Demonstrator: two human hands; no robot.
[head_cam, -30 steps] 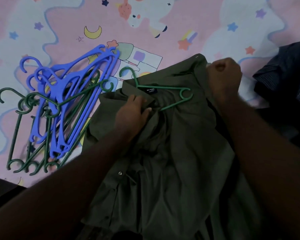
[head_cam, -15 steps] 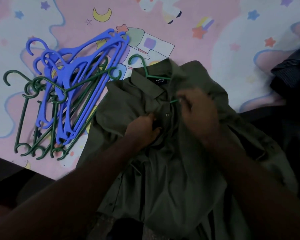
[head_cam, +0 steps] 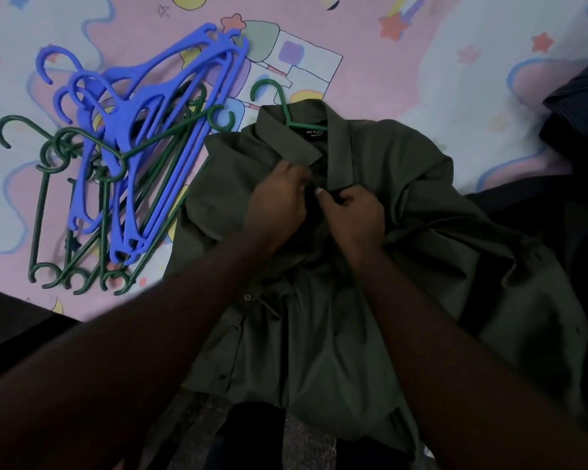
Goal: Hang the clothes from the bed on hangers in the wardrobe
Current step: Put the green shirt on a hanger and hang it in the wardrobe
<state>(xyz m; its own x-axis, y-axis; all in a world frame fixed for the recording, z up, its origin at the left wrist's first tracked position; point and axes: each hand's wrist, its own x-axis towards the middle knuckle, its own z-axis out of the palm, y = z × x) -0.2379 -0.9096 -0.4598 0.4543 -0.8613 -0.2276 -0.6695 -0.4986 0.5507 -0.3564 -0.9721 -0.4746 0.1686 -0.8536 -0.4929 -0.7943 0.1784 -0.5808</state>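
An olive green shirt (head_cam: 404,205) lies spread on the bed with a green hanger (head_cam: 279,100) inside it; only the hook and neck of the hanger stick out past the collar. My left hand (head_cam: 279,201) pinches the left front edge just below the collar. My right hand (head_cam: 353,212) pinches the right front edge opposite it, the two hands almost touching at the top of the placket. The rest of the hanger is hidden under the cloth.
A pile of several blue and green hangers (head_cam: 123,157) lies on the pink patterned bedsheet (head_cam: 404,62) to the left of the shirt. Dark clothes (head_cam: 581,106) lie at the right edge. The bed's near edge runs along the lower left.
The right shoulder of the shirt now covers the hanger arm. My right hand came from the far right shoulder to the placket, meeting my left hand below the collar.
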